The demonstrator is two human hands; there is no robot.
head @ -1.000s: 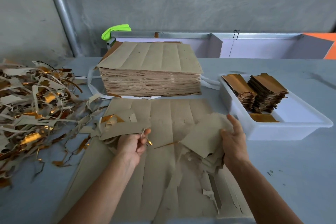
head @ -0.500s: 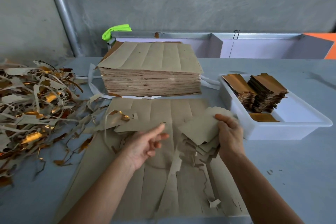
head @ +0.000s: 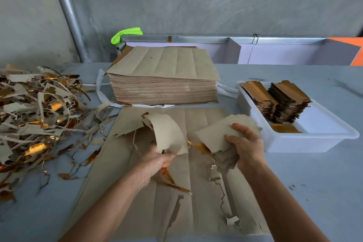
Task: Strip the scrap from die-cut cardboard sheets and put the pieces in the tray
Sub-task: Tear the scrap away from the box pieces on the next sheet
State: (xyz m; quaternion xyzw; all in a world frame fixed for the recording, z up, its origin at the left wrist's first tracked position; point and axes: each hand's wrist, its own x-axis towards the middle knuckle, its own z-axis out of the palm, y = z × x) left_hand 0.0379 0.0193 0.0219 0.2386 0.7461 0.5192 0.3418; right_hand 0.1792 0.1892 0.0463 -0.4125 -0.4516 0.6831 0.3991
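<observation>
Nearest, at the table's (head: 324,182) front edge, lies a die-cut cardboard sheet (head: 196,212), grey side up, with ragged tears and gaps along its right half and gold-foil slivers showing near its middle. Above it, left hand (head: 157,160) has its fingers curled round the lower end of a curved grey piece (head: 169,133) that arches up and away from the sheet; gold scrap trails beneath the hand. Right hand (head: 245,143), just right of it, grips a bunch of stripped pieces (head: 220,135), thumb on top, fingers wrapped under; torn edges hang below the palm. The two hands are apart, a strip of gold foil showing between them. Toward the right edge, beside the right hand, a white tray (head: 306,143) holds two leaning stacks of gold-faced pieces (head: 284,102) at its far end and one flat gold piece (head: 284,128) on its floor. Along the left edge, a loose heap of scrap strips (head: 39,114), grey and gold, spreads toward the sheet. Further back, mid-table, a thick stack of uncut sheets (head: 163,84) sits on white strapping (head: 99,88). Beyond the far edge: a metal-railed lilac partition (head: 275,53), a green cloth (head: 125,34) on its left end, an upright pipe (head: 66,12), grey wall.
</observation>
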